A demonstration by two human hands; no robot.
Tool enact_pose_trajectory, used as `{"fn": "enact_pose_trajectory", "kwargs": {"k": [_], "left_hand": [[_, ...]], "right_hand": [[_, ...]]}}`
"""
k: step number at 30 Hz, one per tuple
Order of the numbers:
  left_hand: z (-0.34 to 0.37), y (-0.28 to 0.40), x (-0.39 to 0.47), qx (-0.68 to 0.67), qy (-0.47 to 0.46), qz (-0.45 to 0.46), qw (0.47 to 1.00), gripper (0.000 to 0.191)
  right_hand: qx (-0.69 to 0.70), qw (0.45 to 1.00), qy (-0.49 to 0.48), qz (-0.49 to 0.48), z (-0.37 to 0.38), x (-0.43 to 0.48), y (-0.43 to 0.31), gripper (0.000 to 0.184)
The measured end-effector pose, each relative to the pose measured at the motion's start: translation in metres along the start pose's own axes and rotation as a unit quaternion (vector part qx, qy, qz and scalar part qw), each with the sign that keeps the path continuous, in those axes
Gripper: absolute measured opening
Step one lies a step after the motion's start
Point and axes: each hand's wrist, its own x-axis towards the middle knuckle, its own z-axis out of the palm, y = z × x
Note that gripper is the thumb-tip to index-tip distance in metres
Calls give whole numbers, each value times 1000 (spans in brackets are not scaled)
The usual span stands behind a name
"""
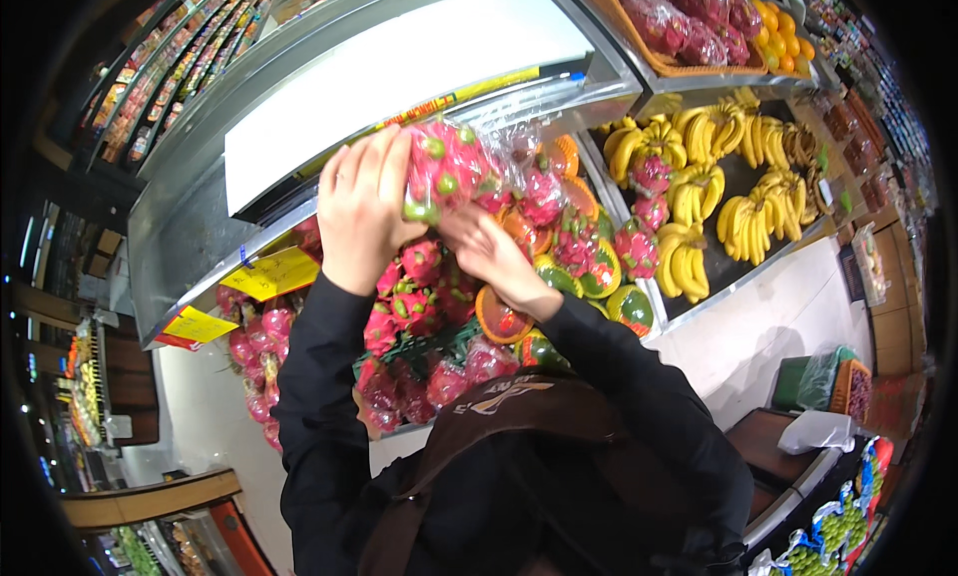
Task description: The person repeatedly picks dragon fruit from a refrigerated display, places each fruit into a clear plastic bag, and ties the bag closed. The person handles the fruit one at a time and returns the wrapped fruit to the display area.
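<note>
My left hand (367, 202) grips a pack of pink dragon fruit (449, 164) with green tips, wrapped in clear plastic film. Loose film (516, 153) sticks out on the pack's right side. At the underside of the pack is my right hand (483, 250), blurred, its fingertips partly hidden; its hold cannot be made out. Below both hands lie unwrapped dragon fruits (415, 306) in a heap. Close to my right wrist sits a round fruit in an orange sleeve (503, 315). More wrapped dragon fruits (449, 381) line the near edge of the display.
A white panel (404, 89) slopes along the metal shelf above the fruit. Banana bunches (700, 194) fill the bin at right, beyond a metal divider. Yellow price signs (271, 273) hang at left. Wrapped dragon fruits fill an orange basket (673, 68) at upper right.
</note>
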Motion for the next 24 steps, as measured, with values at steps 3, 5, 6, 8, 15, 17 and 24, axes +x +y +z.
{"fn": "enact_pose_trajectory", "kwargs": {"k": [3,5,6,8,15,17,24], "left_hand": [[-12,-3,10,-36,0,-4,999,79],[-22,1,9,-21,7,0,1000,79],[-28,5,5,-38,23,1,999,79],[-38,15,-12,-89,10,-1,996,84],[-36,58,-101,-438,-176,-178,863,97],[-33,64,-132,-476,-292,-239,795,98],[28,40,-273,-825,-313,-427,198,60]], "right_hand": [[211,964,-27,-159,19,42,21,62],[212,960,-8,-182,29,44,24,55],[239,955,-22,-174,32,35,23,54],[223,962,-5,-157,36,10,25,62],[180,980,81,13,23,-103,35,83],[214,971,83,60,27,-126,38,83],[19,968,-16,249,33,-164,59,123]]}}
